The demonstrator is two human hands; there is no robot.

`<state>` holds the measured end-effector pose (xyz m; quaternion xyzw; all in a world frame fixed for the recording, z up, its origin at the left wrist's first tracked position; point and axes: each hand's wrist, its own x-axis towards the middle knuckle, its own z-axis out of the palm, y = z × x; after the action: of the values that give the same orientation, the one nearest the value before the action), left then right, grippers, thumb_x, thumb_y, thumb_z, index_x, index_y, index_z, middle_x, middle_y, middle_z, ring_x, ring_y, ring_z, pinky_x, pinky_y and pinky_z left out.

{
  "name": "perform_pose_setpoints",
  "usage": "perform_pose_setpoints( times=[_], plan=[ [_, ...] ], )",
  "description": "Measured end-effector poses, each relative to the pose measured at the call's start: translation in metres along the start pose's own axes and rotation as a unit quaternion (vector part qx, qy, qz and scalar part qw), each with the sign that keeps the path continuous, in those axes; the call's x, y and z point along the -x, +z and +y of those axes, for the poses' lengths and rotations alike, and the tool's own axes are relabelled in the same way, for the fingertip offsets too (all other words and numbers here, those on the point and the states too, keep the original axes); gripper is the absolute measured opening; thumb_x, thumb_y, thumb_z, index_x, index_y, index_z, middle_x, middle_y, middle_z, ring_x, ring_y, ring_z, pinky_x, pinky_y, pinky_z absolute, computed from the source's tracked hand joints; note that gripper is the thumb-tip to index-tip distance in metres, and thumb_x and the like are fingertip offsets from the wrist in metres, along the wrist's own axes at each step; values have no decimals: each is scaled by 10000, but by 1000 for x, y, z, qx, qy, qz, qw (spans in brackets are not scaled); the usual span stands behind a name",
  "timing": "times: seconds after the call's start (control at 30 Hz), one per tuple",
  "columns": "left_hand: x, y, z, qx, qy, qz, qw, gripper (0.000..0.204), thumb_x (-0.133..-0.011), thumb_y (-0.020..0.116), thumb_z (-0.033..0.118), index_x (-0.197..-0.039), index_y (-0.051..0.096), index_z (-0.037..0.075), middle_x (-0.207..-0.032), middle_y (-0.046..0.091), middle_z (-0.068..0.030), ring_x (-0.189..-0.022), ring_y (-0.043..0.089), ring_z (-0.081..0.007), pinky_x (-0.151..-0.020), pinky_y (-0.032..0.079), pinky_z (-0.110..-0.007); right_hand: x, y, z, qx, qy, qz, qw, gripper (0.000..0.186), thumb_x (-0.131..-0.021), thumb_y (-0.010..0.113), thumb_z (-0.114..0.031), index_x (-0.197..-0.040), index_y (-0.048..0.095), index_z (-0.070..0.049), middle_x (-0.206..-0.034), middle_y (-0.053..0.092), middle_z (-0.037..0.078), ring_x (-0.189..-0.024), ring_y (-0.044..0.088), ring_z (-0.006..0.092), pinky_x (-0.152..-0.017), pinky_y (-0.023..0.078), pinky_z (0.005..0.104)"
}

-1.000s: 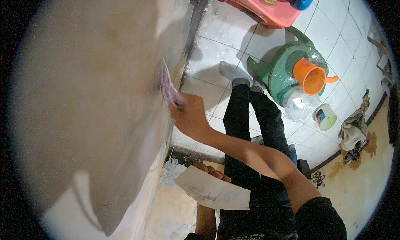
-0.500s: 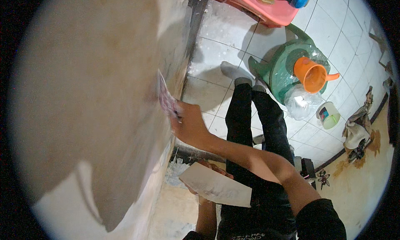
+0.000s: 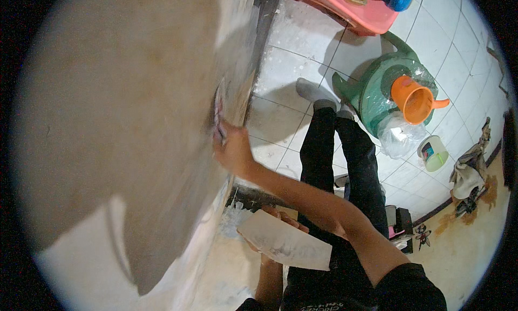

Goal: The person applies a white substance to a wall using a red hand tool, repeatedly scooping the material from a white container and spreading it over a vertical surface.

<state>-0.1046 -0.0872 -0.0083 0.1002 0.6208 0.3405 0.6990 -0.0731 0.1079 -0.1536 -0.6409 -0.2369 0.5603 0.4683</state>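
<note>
My right hand (image 3: 234, 149) is closed round a putty knife (image 3: 219, 103), its thin blade seen almost edge-on against the wall (image 3: 135, 122). Reddish smears show on the blade, and most of the handle is hidden in my fingers. Lower down, my left hand (image 3: 283, 219) grips a pale flat board (image 3: 286, 243) from beneath, with fingertips curling over its far edge. Faint grey smudges mark the board, which is tilted in front of my dark trousers. My right forearm passes above the board.
A green stool (image 3: 372, 95) stands beyond my feet, with an orange mug (image 3: 415, 99) and a clear plastic bag (image 3: 399, 134) on it. Beside it is a small white tub (image 3: 433, 153). A pink plastic stool (image 3: 361, 14) is at the far side. Rags (image 3: 467, 173) lie at right.
The putty knife's blade has turned from showing its broad smeared face to nearly edge-on against the wall. The whole view has shifted slightly; my left hand still holds the board.
</note>
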Motion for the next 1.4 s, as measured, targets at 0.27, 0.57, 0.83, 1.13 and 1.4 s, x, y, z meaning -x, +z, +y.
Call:
perform_pose_setpoints(
  times=[0.27, 0.57, 0.83, 1.13, 1.4],
  plan=[
    [8, 0, 12, 54, -23, -46, 997, 445, -843, 529, 365, -1147, 442, 52, -1023, 583, -167, -887, 586, -344, -861, 399, -519, 49, -32, 8, 1, 17, 73, 997, 210, -781, 487, -2, -965, 587, 11, -735, 587, 232, -646, 611, 338, -576, 463, 358],
    [4, -4, 5, 46, 48, 12, 998, 433, -850, 520, 361, -1139, 439, 49, -1016, 581, -175, -883, 585, -351, -850, 405, -523, 31, 13, 17, -1, -36, 58, 998, 187, -748, 510, 18, -921, 582, 12, -758, 601, 218, -681, 612, 332, -614, 466, 359],
    [6, -7, 0, -56, 130, 105, 984, 422, -856, 511, 358, -1132, 437, 47, -1009, 580, -182, -879, 585, -357, -840, 409, -527, 50, -56, 53, 15, 89, 41, 995, 162, -864, 473, -45, -984, 557, 24, -634, 561, 100, -568, 535, 137, -537, 445, 298],
    [1, -9, -10, -152, 161, 130, 967, 411, -863, 501, 354, -1124, 434, 44, -1002, 578, -190, -874, 585, -364, -829, 415, -532, -72, -26, 49, 152, -88, 149, 973, 119, -776, 521, -69, -832, 554, 31, -678, 563, 229, -620, 586, 355, -560, 438, 408],
    [9, -20, 2, -218, 184, 149, 947, 401, -869, 493, 350, -1117, 431, 42, -995, 576, -198, -870, 585, -369, -819, 419, -536, 8, -54, -24, 26, -18, 56, 998, 146, -832, 499, -85, -876, 589, 22, -540, 530, 139, -487, 538, 167, -447, 384, 341]
  ],
)
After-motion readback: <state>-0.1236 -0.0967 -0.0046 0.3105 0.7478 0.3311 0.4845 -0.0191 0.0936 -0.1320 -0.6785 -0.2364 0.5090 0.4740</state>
